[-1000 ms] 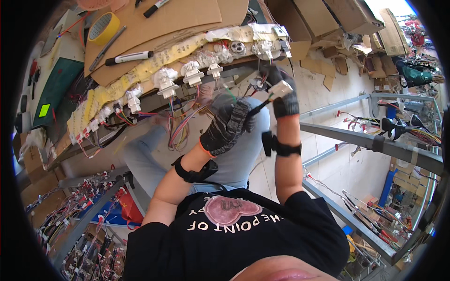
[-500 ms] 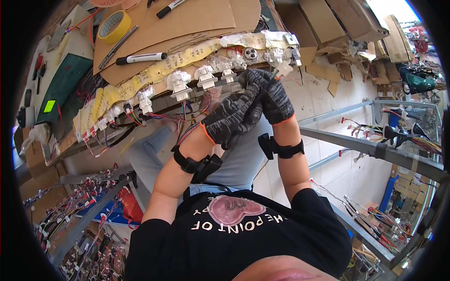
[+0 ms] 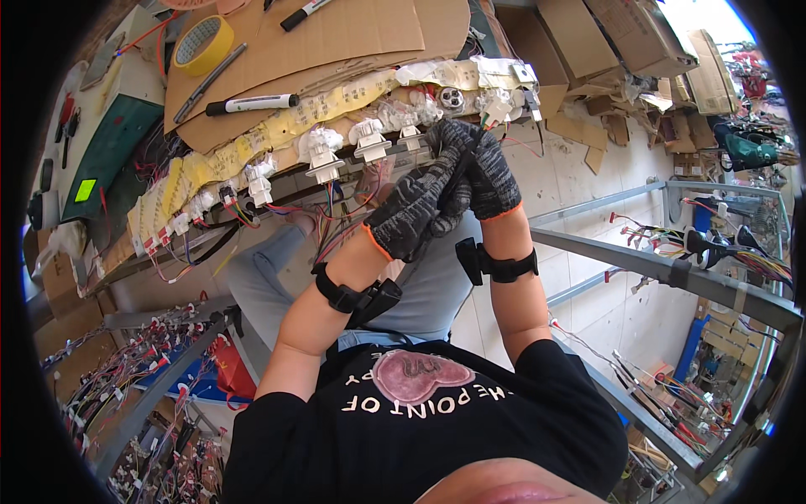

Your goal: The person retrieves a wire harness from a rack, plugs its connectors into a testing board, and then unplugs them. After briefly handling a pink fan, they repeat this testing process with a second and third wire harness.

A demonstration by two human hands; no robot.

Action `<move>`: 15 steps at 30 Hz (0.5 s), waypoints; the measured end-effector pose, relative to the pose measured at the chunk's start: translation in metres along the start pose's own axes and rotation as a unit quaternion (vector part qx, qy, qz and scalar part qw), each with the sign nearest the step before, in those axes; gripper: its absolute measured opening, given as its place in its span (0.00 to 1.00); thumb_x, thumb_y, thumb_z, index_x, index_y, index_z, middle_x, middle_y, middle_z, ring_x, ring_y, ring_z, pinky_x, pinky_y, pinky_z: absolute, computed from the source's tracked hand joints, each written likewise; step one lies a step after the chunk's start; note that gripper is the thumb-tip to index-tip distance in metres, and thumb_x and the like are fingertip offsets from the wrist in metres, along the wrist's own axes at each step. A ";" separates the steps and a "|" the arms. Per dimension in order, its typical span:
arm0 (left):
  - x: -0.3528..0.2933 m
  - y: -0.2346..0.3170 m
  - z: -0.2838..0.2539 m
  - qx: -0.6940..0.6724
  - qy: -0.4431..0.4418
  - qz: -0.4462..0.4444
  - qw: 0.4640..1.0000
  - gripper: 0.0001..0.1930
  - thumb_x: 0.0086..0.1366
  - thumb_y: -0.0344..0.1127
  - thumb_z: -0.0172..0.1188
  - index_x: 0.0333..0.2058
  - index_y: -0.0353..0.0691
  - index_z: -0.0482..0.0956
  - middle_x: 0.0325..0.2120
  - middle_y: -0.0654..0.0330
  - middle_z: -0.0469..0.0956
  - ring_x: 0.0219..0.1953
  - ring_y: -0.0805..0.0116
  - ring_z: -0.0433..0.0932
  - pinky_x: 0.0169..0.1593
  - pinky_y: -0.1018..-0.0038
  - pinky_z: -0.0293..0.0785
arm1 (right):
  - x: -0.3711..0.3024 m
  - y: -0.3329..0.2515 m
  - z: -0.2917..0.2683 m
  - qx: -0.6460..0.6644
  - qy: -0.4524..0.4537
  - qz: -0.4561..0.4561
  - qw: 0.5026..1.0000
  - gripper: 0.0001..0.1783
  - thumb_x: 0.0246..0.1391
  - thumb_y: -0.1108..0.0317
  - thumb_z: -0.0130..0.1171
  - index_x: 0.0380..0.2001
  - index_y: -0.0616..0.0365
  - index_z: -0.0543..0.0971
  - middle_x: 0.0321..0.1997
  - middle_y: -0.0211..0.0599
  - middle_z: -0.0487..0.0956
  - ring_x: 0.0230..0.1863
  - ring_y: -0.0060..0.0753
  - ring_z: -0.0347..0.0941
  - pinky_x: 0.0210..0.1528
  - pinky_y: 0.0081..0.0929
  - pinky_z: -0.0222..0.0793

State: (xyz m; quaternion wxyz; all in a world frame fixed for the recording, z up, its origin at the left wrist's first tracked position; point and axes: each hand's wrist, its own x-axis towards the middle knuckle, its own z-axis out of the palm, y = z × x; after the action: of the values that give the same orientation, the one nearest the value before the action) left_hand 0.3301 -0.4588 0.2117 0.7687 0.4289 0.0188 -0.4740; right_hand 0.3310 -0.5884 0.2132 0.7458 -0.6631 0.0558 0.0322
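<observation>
White connector: a pale, blocky plastic housing [image 3: 498, 107] at the far end of the held harness, tilted toward the far right; it sits just beyond the right hand's fingers and, in this view, overlaps the right end of the taped board, though whether it touches cannot be told.
Coloured wires: a short bunch [image 3: 485, 123], green and orange among them, running from the housing back toward the gloves.
Dark sleeving: a slim black length [image 3: 453, 178] slanting between the two hands, its near part mostly hidden by fingers.
Left hand: in a grey-black knit glove [image 3: 411, 210] with an orange cuff, nearer than the other; fingers curled closed about the sleeving, knuckles mostly upward.
Right hand: in a matching glove [image 3: 494, 172], farther and to the right, pressed against the left; fingers bent inward and closed on the harness just below the housing, the exact pinch hidden.
Left forearm: bare [image 3: 306, 323], slanting from near left toward far right, with a black strap at the wrist.
Right forearm: bare [image 3: 514, 298], nearly straight away from the body, likewise strapped.
Taped board: yellow tape [image 3: 277, 119] along its top, white sockets [image 3: 369, 143] lining its near edge, left of the hands.
</observation>
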 end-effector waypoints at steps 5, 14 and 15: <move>0.003 -0.012 -0.001 0.136 0.028 0.150 0.979 0.19 0.66 0.51 0.44 0.29 0.44 0.75 0.15 0.69 0.68 0.14 0.80 0.63 0.17 0.87 0.59 | -0.003 -0.005 -0.005 -0.082 -0.011 -0.027 0.996 0.13 0.54 0.66 0.47 0.33 0.65 0.76 0.29 0.36 0.76 0.31 0.22 0.70 0.34 0.21 0.67; 0.038 -0.085 -0.015 0.364 0.156 0.421 0.816 0.21 0.52 0.31 0.52 0.46 0.33 0.69 0.37 0.47 0.71 0.36 0.56 0.71 0.38 0.62 0.68 | -0.030 -0.032 0.027 -0.429 0.296 -0.222 0.824 0.19 0.51 0.74 0.54 0.48 0.63 0.71 0.36 0.47 0.78 0.33 0.31 0.74 0.38 0.24 0.69; 0.043 -0.094 -0.017 0.364 0.155 0.421 0.816 0.21 0.52 0.31 0.52 0.46 0.33 0.69 0.37 0.47 0.71 0.36 0.56 0.71 0.38 0.62 0.68 | -0.023 -0.028 0.023 -0.429 0.297 -0.222 0.824 0.19 0.51 0.74 0.54 0.48 0.63 0.71 0.36 0.47 0.78 0.33 0.31 0.74 0.38 0.24 0.69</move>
State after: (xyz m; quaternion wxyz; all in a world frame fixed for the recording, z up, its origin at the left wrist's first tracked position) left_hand 0.2906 -0.4950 0.1218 0.6679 0.7115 -0.2183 -0.0036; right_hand 0.3120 -0.5685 0.2462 0.3205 -0.8882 0.1064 -0.3114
